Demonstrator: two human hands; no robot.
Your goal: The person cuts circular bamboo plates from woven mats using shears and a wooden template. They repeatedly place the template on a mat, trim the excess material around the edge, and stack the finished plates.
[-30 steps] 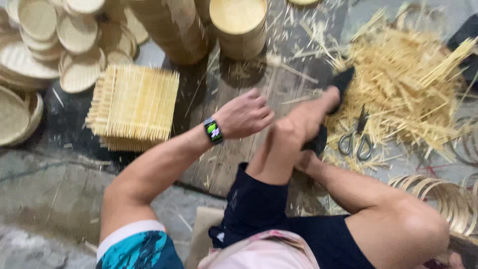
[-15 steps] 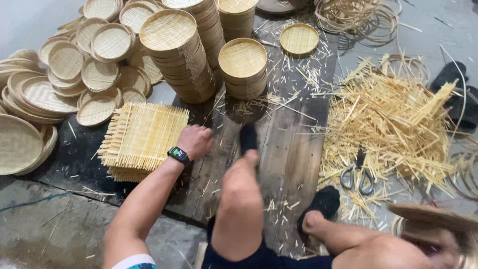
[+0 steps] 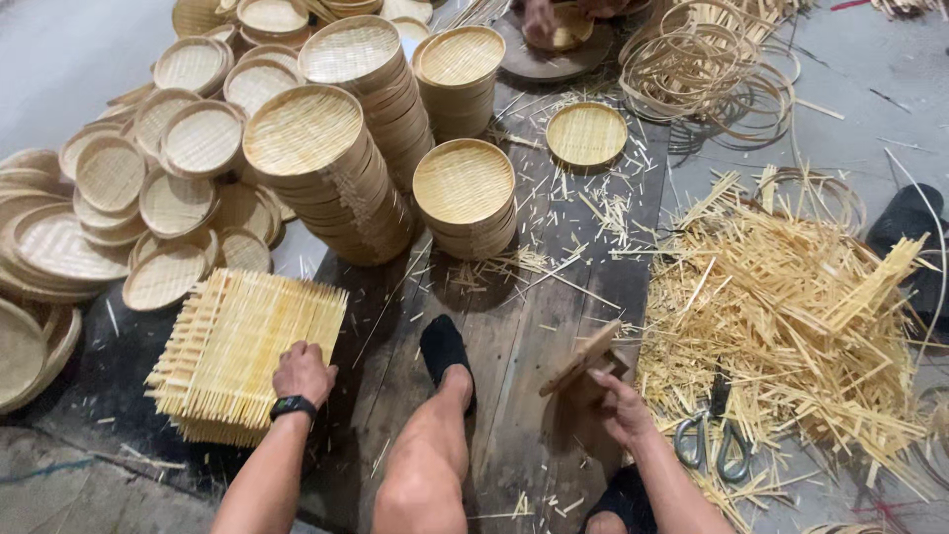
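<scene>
Stack of square woven bamboo mats (image 3: 242, 346) at 8 o'clock on the floor, left hand (image 3: 302, 373) resting curled on its near right edge, black watch (image 3: 293, 406) at the wrist. Right hand (image 3: 621, 403) at 5 o'clock, gripping a small wooden board (image 3: 583, 357) tilted on edge. Scissors (image 3: 714, 440) just beside, at the foot of the bamboo strip pile (image 3: 791, 307). Round tray stacks (image 3: 331, 168) at 11 o'clock.

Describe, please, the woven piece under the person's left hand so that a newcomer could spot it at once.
Start at the dark wooden board the person sits on, and look to its left edge. There lies a stack of square bamboo mats, with the left hand resting on its near corner. Unlike the round rimmed trays behind it, it is flat, square and fringed.
</scene>
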